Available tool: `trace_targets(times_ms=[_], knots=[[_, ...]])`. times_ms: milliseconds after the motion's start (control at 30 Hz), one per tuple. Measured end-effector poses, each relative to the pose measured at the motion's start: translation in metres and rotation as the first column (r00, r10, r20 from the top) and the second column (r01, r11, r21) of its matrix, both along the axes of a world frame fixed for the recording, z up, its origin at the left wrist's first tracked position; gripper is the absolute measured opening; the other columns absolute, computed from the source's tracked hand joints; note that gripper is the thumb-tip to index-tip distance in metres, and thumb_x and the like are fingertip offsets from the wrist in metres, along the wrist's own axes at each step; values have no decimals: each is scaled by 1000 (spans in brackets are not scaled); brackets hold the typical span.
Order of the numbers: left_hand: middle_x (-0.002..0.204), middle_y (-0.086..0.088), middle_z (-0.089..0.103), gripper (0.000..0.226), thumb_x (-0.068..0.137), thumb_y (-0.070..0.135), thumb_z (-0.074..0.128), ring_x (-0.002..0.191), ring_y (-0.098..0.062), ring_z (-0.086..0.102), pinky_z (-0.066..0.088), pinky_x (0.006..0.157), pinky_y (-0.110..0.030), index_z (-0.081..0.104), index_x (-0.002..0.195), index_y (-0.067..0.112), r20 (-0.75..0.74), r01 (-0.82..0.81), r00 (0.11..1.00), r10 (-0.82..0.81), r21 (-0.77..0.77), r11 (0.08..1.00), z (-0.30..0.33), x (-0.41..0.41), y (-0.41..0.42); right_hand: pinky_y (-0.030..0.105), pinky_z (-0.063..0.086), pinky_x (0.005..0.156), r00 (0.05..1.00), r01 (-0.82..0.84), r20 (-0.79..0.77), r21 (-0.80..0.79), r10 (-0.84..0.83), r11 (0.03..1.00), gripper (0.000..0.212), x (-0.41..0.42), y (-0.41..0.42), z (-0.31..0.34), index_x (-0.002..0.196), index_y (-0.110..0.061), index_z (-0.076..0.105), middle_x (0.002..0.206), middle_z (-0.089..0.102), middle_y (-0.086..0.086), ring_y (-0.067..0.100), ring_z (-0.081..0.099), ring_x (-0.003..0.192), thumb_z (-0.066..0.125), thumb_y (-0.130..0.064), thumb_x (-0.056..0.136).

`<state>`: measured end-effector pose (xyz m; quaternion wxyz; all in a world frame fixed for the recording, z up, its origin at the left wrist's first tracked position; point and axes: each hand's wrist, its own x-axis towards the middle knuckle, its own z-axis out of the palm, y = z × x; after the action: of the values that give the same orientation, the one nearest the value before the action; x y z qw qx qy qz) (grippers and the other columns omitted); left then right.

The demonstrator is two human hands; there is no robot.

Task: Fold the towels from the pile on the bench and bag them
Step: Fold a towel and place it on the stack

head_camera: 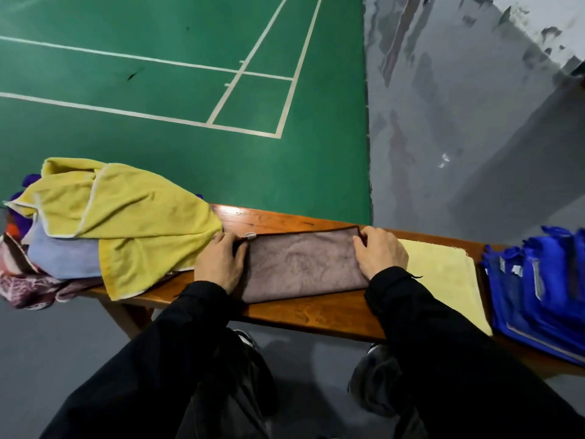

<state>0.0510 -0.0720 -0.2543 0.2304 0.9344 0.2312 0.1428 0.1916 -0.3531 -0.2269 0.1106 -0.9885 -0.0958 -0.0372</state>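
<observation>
Pile (pixel 104 229): at the left end of the bench (pixel 316 315), unfolded towels heaped together; a yellow towel (pixel 136 223) drapes over a lilac one and a patterned one, its corner hanging off the near edge.
Left hand (pixel 218 264): mine, lying on the left end of the brown towel (pixel 304 267), thumb and fingertips pinching its far-left corner beside a small tag (pixel 251 236).
Brown towel: flat across the middle of the bench, already doubled into a long band, far edge near the bench's far edge.
Right hand (pixel 380 251): mine, resting on the right end of the band, fingers curled to nip the far-right corner.
Step in hand, as I judge it: squaring the band before the next fold. I should match both far corners, hold the cloth taut between my hands, smooth toward the near edge, then bring one end over the other.
Folded pale towel (pixel 443 277): flat, just right of my right hand.
Blue bags (pixel 538 299): stacked at the right end, none opened that I can see.
</observation>
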Motion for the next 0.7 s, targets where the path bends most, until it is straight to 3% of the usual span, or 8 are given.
trace_targets(times_ms=[100, 200, 267, 367, 433, 500, 600, 700], knots=[[98, -17, 59, 21, 93, 29, 65, 89, -41, 60, 48, 73, -45, 60, 95, 9, -18, -11, 1000, 12, 33, 999, -5, 0, -3, 38, 48, 80, 999, -28, 30, -58, 30, 998, 28, 2, 1, -9, 107, -21, 67, 105, 68, 6, 29, 62, 97, 51, -43, 100], [122, -20, 54, 35, 88, 27, 68, 109, -41, 55, 47, 92, -46, 56, 117, 10, 6, -20, 1000, 20, 14, 1000, -7, -6, -9, 40, 48, 84, 1000, 7, 8, -4, -7, 1000, 32, -1, -3, -16, 118, -22, 58, 113, 63, 7, 30, 60, 102, 56, -45, 97], [132, -19, 48, 39, 88, 38, 64, 120, -40, 47, 40, 102, -46, 57, 116, 12, 85, -6, 996, -8, 168, 986, -7, -18, -12, 40, 47, 92, 1000, -3, 11, 95, 2, 995, 43, -6, -1, -14, 132, -20, 50, 125, 56, 9, 29, 56, 111, 59, -42, 96], [120, -5, 57, 50, 88, 66, 51, 112, -29, 54, 45, 95, -44, 63, 103, 19, 21, 229, 970, -241, 245, 942, -8, -44, -17, 37, 45, 105, 960, -279, 75, 228, 269, 933, 48, -32, 16, -3, 141, -16, 49, 135, 53, 6, 23, 52, 123, 58, -27, 95], [120, 1, 57, 68, 75, 81, 56, 112, -23, 53, 46, 93, -43, 63, 113, 25, -118, 367, 930, -349, 221, 904, -12, -62, -22, 37, 44, 109, 855, -511, 54, 257, 516, 820, 55, -64, 29, 3, 145, -15, 47, 140, 54, 5, 20, 52, 127, 58, -23, 92], [127, 1, 53, 82, 62, 73, 72, 111, -25, 52, 46, 90, -42, 58, 127, 26, -237, 439, 893, -382, 271, 857, -17, -77, -27, 36, 43, 110, 716, -669, -52, 234, 696, 706, 70, -100, 40, 1, 153, -17, 35, 146, 51, 5, 20, 50, 131, 59, -25, 88], [118, -3, 58, 73, 58, 35, 81, 95, -31, 55, 47, 75, -40, 58, 126, 23, -252, 442, 896, -367, 414, 796, -18, -92, -34, 37, 30, 119, 574, -793, -187, 116, 797, 598, 99, -139, 54, -12, 160, -19, 7, 152, 42, 5, 22, 41, 137, 67, -31, 84], [102, -4, 62, 43, 68, 26, 65, 86, -31, 58, 46, 72, -41, 65, 111, 19, -159, 431, 899, -409, 491, 757, -8, -104, -51, 47, 19, 123, 653, -750, -194, -28, 732, 661, 112, -161, 60, -19, 159, -24, -7, 144, 43, 5, 25, 39, 136, 72, -36, 81]])
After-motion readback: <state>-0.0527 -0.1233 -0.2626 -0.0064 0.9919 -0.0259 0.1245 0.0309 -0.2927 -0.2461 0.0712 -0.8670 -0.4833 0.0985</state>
